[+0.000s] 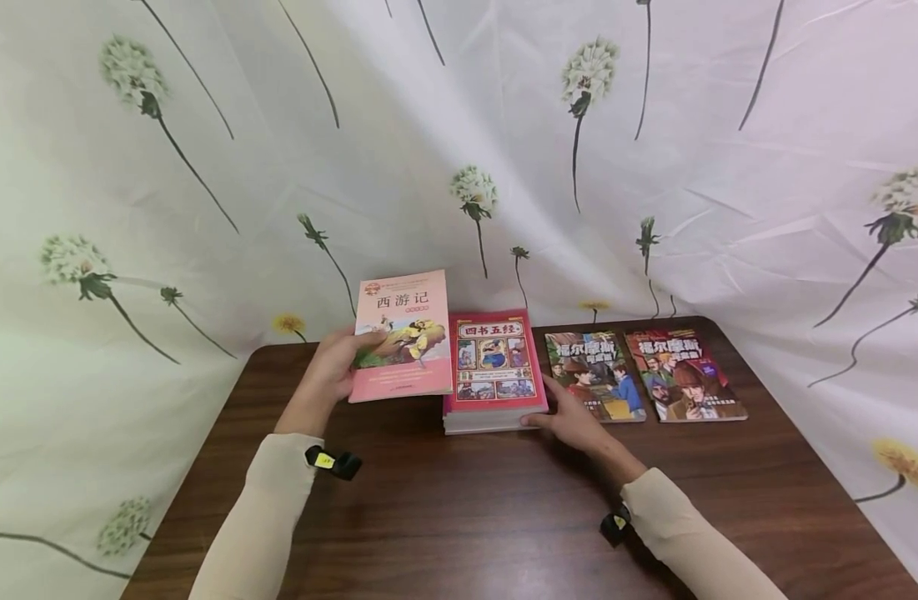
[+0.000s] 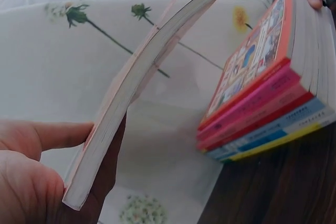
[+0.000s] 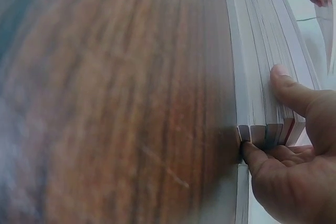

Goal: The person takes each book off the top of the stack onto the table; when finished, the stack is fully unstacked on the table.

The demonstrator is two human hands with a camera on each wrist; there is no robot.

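My left hand (image 1: 335, 365) grips a thin pink paperback (image 1: 408, 337) with a landscape picture on its cover, thumb on the front and fingers behind. In the left wrist view the paperback (image 2: 128, 85) is raised, its page edges facing the camera. Just right of it, a stack of several books (image 1: 496, 367) lies on the table, topped by a red one with cartoon panels. My right hand (image 1: 574, 423) holds the stack's near right corner. In the right wrist view, the thumb (image 3: 291, 90) lies on the page edges and the other fingers bend along the side.
Two comic-style paperbacks lie side by side right of the stack: one with a green-and-blue cover (image 1: 597, 379), one darker red (image 1: 684, 375). The dark wooden table (image 1: 459, 517) ends at a white curtain (image 1: 398, 167) printed with dandelions.
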